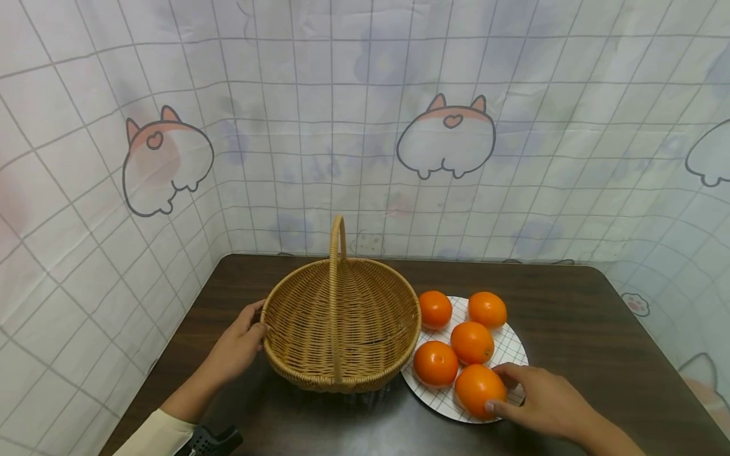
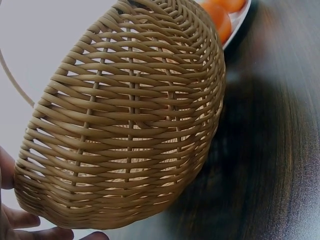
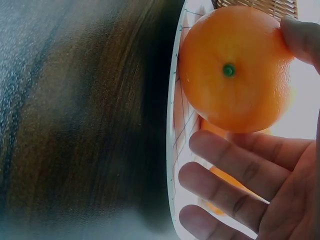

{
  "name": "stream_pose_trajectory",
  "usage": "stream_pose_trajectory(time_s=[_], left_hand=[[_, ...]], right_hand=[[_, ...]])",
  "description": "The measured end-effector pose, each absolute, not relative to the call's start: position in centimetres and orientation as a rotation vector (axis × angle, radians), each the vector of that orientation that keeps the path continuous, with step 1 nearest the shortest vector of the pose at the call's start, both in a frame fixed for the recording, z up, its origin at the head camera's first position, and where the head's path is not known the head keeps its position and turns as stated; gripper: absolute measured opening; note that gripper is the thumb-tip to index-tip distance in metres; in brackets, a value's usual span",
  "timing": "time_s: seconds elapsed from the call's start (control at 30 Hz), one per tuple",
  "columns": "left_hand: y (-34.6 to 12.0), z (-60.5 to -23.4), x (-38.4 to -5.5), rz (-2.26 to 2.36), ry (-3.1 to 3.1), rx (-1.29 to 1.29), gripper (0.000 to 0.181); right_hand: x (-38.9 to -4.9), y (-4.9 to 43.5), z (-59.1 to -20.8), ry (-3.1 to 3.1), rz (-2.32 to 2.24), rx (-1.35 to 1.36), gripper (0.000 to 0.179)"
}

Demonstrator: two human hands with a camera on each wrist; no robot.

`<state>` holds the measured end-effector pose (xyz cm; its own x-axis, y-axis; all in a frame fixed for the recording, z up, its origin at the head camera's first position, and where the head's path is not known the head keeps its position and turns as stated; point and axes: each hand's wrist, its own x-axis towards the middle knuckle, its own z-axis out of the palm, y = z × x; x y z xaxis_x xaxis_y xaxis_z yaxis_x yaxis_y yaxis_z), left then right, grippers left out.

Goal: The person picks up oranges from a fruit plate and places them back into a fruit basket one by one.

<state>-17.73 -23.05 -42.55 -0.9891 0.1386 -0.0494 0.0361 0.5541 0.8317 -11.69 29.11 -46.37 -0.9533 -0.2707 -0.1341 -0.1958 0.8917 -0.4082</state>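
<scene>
A brown wicker basket with a tall arched handle stands left of centre. My left hand grips its left rim, thumb over the edge and fingers against the outside; the woven wall fills the left wrist view. To the right lies a round white plate with a grid pattern, bearing several oranges. My right hand holds the nearest orange between thumb and index finger. A green stem spot shows on this orange in the right wrist view, while the remaining fingers stretch out beside it.
Four-sided dark wooden table under everything. Behind and at both sides hangs a white gridded curtain with cartoon animal prints. Other oranges sit close together beyond the held one, and the basket's right side overlaps the plate in the head view.
</scene>
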Motion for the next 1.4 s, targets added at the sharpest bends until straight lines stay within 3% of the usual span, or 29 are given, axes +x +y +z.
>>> stream_pose_trajectory(time_s=[1.4], left_hand=[[-23.0,-42.5,-17.6,1.428,2.663,0.121,0.057]], right_hand=[[-11.7,29.3,-45.3,2.925,-0.700,-0.437,0.066]])
